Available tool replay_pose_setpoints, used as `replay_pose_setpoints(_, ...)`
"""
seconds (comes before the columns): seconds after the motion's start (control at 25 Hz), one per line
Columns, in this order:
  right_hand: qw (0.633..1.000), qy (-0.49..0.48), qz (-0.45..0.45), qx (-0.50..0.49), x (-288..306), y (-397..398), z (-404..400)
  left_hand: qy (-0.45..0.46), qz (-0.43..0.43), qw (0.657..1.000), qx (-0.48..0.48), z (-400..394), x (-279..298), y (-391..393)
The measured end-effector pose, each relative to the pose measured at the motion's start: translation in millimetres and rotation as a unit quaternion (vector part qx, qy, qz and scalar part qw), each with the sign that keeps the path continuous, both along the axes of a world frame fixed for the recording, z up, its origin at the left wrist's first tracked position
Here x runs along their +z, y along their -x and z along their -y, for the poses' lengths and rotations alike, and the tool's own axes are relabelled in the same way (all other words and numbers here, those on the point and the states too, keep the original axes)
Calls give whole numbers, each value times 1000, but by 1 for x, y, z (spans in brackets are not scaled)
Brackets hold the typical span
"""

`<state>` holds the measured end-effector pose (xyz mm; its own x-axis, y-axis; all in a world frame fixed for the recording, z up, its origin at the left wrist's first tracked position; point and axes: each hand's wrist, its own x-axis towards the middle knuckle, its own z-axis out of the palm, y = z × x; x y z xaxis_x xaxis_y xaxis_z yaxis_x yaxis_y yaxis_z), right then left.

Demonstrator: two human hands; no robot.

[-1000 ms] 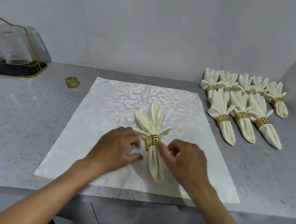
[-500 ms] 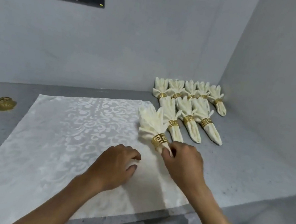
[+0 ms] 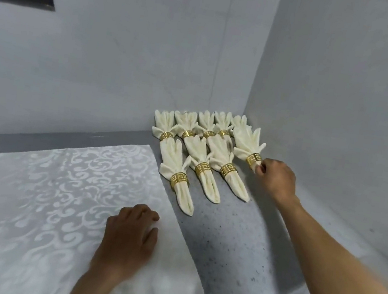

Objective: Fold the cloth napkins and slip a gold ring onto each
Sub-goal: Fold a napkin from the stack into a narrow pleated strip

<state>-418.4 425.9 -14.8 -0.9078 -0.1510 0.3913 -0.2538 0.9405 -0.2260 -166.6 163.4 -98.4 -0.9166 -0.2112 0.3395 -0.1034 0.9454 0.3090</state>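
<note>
Now right hand (image 3: 275, 178), previously at mat centre, pinches ringed napkin (image 3: 247, 142) at two o'clock beside finished rows; left hand (image 3: 130, 235) rests loose on mat (image 3: 43, 187).

Surface: grey speckled counter (image 3: 231, 243), running into a wall corner.
Left part: white patterned cloth (image 3: 55, 191) lying flat, its near edge at the counter's front.
Right part: cream napkins (image 3: 183, 188) with gold rings (image 3: 179, 178), in two rows just beside the cloth, fanned tops toward the wall.
</note>
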Motion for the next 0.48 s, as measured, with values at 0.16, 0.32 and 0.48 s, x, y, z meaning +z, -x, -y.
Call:
replay_pose_setpoints(0.16,999,-29,15,-19,-27,18,8,7,12,1000,7,-2,1,-1)
replay_pose_setpoints(0.32,998,-42,40,-7,-39,25,2,11,31,999,1,-3,4,-1)
replay_pose_setpoints(0.48,997,16,48,-54,-28,5,5,8,31,999,3,0,4,-1)
